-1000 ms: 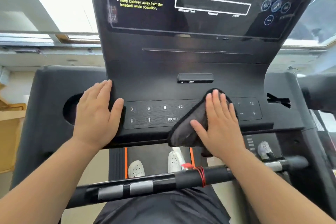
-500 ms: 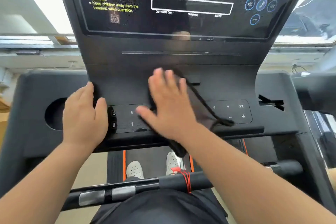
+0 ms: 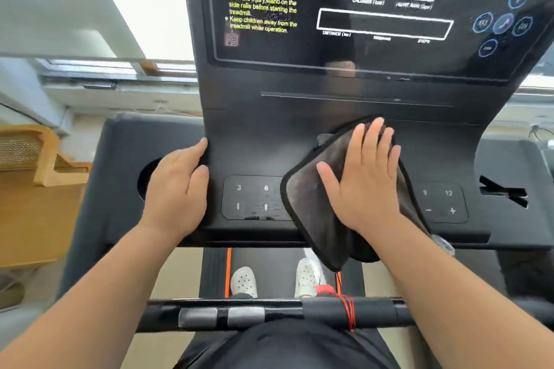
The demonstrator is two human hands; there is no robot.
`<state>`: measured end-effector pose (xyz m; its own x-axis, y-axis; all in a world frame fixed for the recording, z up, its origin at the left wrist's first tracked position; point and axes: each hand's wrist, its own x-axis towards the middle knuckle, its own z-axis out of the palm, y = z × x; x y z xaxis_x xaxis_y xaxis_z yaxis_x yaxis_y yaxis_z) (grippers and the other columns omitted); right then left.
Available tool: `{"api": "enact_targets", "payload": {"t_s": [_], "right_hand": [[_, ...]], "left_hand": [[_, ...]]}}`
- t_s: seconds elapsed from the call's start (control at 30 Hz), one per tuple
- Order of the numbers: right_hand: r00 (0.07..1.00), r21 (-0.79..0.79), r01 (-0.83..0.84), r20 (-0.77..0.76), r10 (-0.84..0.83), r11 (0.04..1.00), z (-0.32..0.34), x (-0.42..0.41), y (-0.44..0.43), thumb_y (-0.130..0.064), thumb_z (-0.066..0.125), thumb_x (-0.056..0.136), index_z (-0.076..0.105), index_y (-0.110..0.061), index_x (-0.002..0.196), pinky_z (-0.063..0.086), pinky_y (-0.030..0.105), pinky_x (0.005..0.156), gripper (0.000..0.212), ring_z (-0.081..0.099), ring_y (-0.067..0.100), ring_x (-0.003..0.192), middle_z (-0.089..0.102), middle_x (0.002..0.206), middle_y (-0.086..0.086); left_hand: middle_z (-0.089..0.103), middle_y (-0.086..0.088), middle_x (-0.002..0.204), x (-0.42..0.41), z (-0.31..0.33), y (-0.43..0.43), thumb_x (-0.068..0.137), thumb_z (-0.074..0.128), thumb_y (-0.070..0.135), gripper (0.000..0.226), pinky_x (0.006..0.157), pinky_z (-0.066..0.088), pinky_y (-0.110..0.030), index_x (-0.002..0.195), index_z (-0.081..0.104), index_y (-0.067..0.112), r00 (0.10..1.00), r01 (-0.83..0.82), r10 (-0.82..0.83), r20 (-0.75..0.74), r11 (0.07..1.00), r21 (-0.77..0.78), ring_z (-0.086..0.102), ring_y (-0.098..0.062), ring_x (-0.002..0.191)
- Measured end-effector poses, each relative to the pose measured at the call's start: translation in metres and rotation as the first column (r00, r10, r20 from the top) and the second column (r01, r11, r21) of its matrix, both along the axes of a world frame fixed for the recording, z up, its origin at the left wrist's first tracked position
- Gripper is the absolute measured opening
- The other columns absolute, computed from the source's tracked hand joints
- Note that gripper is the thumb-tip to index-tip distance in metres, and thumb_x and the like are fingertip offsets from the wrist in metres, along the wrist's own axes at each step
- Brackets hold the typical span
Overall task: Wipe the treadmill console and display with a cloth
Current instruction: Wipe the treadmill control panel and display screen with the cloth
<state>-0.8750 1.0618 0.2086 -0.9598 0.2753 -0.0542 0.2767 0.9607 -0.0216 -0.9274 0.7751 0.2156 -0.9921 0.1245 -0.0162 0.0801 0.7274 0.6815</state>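
On console (image 3: 257, 141), cloth (image 3: 311, 207) seemingly shifted right

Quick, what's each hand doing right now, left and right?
Left hand: open, empty, resting flat on the console.
Right hand: open, fingers spread, pressing the cloth onto the console.

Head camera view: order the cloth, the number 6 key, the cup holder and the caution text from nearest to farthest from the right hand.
1. cloth, pressed under the right hand
2. number 6 key, just left
3. caution text, up left on the display
4. cup holder, far left
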Motion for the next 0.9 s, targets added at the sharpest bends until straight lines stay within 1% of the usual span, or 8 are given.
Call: {"api": "enact_targets", "payload": {"t_s": [0.07, 0.2, 0.43, 0.5, 0.57, 0.6, 0.77, 0.9], "right_hand": [[0.993, 0.024, -0.119, -0.003, 0.119, 0.993, 0.001, -0.008, -0.027, -0.068, 0.022, 0.099, 0.011, 0.001, 0.161, 0.008, 0.061, 0.125, 0.093, 0.001, 0.046, 0.156, 0.000, 0.169, 0.028], [0.915, -0.051, -0.394, 0.072, 0.396, 0.918, -0.002, -0.020, -0.095, -0.072, 0.021, 0.095, 0.009, -0.009, 0.164, -0.005, 0.057, 0.126, 0.094, -0.009, 0.038, 0.158, -0.008, 0.171, 0.019], [0.804, -0.252, -0.549, 0.101, 0.586, 0.797, 0.000, -0.004, -0.156, -0.068, 0.022, 0.100, 0.006, -0.015, 0.165, -0.008, 0.051, 0.127, 0.086, -0.017, 0.028, 0.158, -0.010, 0.173, 0.008], [0.807, -0.311, -0.555, 0.024, 0.590, 0.772, 0.004, -0.002, -0.154, -0.059, 0.031, 0.102, 0.027, -0.016, 0.162, 0.011, 0.049, 0.126, 0.075, 0.006, 0.029, 0.159, 0.012, 0.172, 0.010], [0.829, -0.243, -0.560, -0.186, 0.528, 0.792, 0.009, -0.008, -0.138, -0.045, 0.047, 0.096, 0.057, -0.014, 0.144, 0.041, 0.050, 0.106, 0.058, 0.046, 0.034, 0.138, 0.050, 0.154, 0.010], [0.839, -0.181, -0.529, -0.256, 0.479, 0.829, 0.010, -0.012, -0.126, -0.040, 0.055, 0.091, 0.063, -0.014, 0.137, 0.048, 0.049, 0.097, 0.053, 0.054, 0.034, 0.125, 0.060, 0.141, 0.009], [0.933, -0.049, -0.340, -0.145, 0.330, 0.939, 0.013, -0.021, -0.081, -0.048, 0.079, 0.081, 0.070, -0.018, 0.121, 0.045, 0.046, 0.083, 0.051, 0.058, 0.034, 0.099, 0.066, 0.101, 0.005], [0.935, -0.256, -0.346, -0.173, 0.310, 0.903, 0.019, -0.017, -0.077, -0.032, 0.072, 0.092, 0.072, -0.022, 0.104, 0.043, 0.041, 0.084, 0.016, 0.058, 0.028, 0.095, 0.070, 0.094, -0.001]], "left_hand": [[0.062, -0.005, 0.136, -0.001, 0.002, -0.010, 0.091, 0.034, 0.021, 0.057, 0.104, 0.024, -0.016, 0.143, 0.054, 0.009, 0.998, 0.047, -0.048, -0.033, 0.999, -0.017, 0.046, -0.014, 0.127], [0.062, -0.008, 0.138, 0.007, -0.002, -0.027, 0.090, 0.039, 0.015, 0.053, 0.110, 0.026, -0.024, 0.138, 0.059, 0.008, 0.995, 0.035, -0.039, -0.091, 0.998, -0.054, 0.049, -0.023, 0.130], [0.068, -0.007, 0.122, 0.019, -0.001, -0.044, 0.093, 0.046, 0.020, 0.039, 0.104, 0.038, -0.035, 0.124, 0.067, 0.010, 0.989, -0.020, 0.016, -0.146, 0.999, -0.027, 0.057, -0.028, 0.118], [0.070, -0.006, 0.114, 0.021, 0.000, -0.044, 0.091, 0.052, 0.025, 0.034, 0.098, 0.040, -0.032, 0.116, 0.069, 0.010, 0.987, -0.038, 0.035, -0.156, 0.999, -0.016, 0.060, -0.027, 0.110], [0.068, -0.001, 0.107, 0.026, 0.001, -0.041, 0.085, 0.062, 0.033, 0.034, 0.092, 0.043, -0.032, 0.111, 0.069, 0.012, 0.987, -0.018, 0.013, -0.162, 1.000, -0.026, 0.060, -0.024, 0.101], [0.067, 0.001, 0.104, 0.029, 0.002, -0.037, 0.081, 0.066, 0.040, 0.039, 0.090, 0.045, -0.032, 0.109, 0.068, 0.013, 0.988, 0.011, -0.017, -0.153, 0.999, -0.039, 0.059, -0.021, 0.098], [0.063, 0.001, 0.106, 0.034, 0.002, -0.020, 0.067, 0.076, 0.058, 0.069, 0.090, 0.050, -0.043, 0.121, 0.064, 0.017, 0.992, 0.108, -0.118, -0.049, 0.979, -0.170, 0.058, -0.023, 0.100], [0.062, 0.003, 0.099, 0.030, 0.003, -0.016, 0.068, 0.085, 0.050, 0.073, 0.089, 0.051, -0.044, 0.129, 0.063, 0.016, 0.997, 0.074, -0.076, -0.008, 0.981, -0.181, 0.058, -0.024, 0.099]]}}
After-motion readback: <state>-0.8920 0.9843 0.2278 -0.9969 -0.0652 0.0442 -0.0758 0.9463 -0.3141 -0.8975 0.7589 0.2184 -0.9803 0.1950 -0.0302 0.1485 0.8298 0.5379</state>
